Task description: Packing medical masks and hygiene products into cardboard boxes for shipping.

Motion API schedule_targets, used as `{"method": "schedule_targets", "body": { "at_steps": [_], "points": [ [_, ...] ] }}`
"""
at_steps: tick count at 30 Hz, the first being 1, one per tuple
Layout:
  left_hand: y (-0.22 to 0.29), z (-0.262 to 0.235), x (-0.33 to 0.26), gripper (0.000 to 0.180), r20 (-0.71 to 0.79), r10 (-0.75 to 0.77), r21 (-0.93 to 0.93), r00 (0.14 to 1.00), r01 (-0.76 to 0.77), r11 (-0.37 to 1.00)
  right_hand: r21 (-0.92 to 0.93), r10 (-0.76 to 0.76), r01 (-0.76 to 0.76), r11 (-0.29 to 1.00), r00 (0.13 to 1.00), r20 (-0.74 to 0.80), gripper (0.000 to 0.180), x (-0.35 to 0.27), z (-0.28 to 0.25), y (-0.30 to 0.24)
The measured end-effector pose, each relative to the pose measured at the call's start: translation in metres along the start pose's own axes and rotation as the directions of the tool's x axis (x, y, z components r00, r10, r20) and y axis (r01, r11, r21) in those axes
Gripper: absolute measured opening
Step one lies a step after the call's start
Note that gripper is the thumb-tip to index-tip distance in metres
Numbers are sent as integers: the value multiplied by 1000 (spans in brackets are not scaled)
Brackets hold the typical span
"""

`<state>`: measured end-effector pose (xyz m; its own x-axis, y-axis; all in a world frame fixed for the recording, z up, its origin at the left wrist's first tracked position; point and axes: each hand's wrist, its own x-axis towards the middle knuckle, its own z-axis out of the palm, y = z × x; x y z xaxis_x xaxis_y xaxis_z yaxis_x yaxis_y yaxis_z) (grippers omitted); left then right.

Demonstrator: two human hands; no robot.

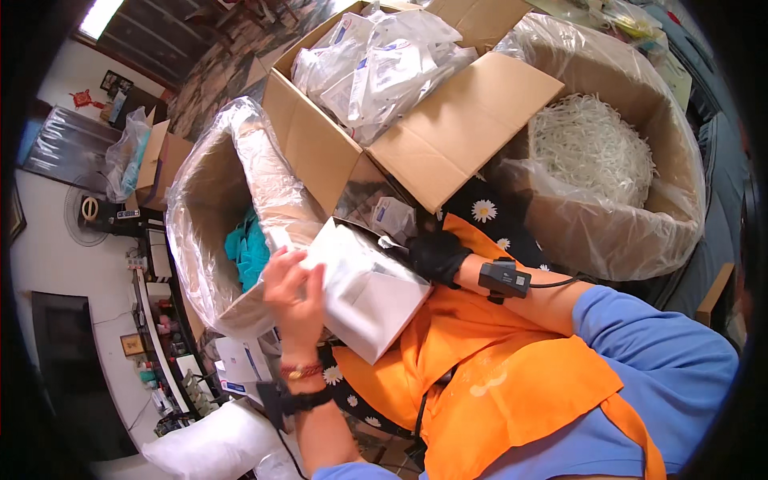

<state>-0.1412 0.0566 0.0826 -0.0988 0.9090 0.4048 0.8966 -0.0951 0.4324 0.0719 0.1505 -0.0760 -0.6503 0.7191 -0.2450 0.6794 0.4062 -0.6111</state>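
Note:
A white cardboard box (380, 308) lies tilted over my lap, its upper end unfolded and clear plastic film (346, 260) showing inside. My right hand (438, 254), in a black glove, grips the box at its right edge; dark fabric hides most of its fingers. Beside the box's left edge is my bare left hand (293, 294), slightly blurred, its fingers loosely bent and apart with nothing visible in them. A small clear-wrapped packet (393, 218) sits just beyond the box, close to the gloved hand.
An open carton (456, 120) ahead holds several clear plastic packets (384, 68). To the right, a plastic-lined carton (616, 220) contains white shredded strips (592, 148). On the left, another lined carton (192, 200) has teal items (250, 252) inside. A white bag (212, 444) lies at lower left.

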Motion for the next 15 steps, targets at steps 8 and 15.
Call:
{"method": "schedule_targets", "body": {
  "at_steps": [8,15],
  "points": [
    [-52,-118,-112,58,99,-694,-636,713,582,507,-212,-102,101,972,995,4,29,-18,-22,3],
    [-4,-101,-96,76,175,-677,-863,715,443,245,-138,-37,7,990,976,-216,25,-8,-31,-12]
  ]
}}
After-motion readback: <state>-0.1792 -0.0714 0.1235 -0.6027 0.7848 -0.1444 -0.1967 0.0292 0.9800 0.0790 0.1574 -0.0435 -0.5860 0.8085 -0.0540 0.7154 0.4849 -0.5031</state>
